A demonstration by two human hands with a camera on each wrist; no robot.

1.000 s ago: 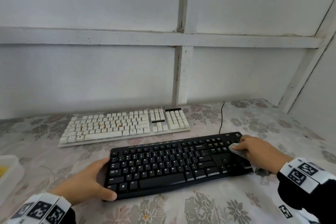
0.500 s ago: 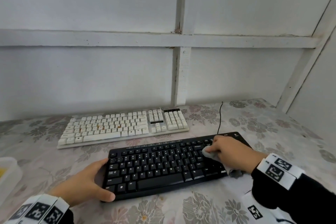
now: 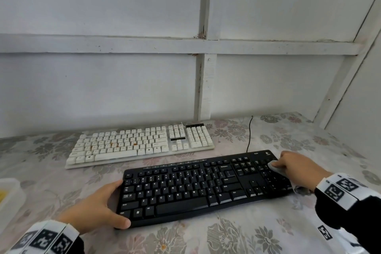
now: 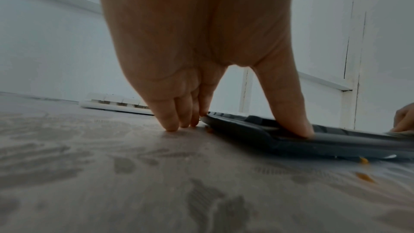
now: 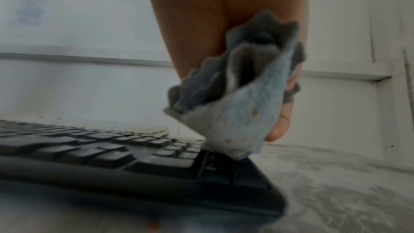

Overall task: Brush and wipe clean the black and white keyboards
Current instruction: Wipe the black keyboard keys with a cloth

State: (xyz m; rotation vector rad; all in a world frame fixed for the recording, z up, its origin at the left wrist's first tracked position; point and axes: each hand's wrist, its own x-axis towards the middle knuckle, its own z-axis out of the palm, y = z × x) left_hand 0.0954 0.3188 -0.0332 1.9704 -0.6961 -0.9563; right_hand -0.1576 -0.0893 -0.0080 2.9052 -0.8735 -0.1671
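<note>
The black keyboard lies near me on the floral tablecloth, its cable running back toward the wall. My left hand braces its left end, thumb on the front edge and fingers straight down against the cloth at the side. My right hand grips a crumpled pale blue wipe and presses it on the number pad at the far right corner; the wipe shows under the fingers. The white keyboard lies behind, with orange stains on some middle keys.
A white container with something yellow inside sits at the table's left edge. Small orange crumbs lie on the cloth by the black keyboard's front. A white panelled wall closes the back and right side.
My right hand slid the wipe left to the middle-right keys half a second ago, then back right to the number pad's far corner. The left hand stayed in place.
</note>
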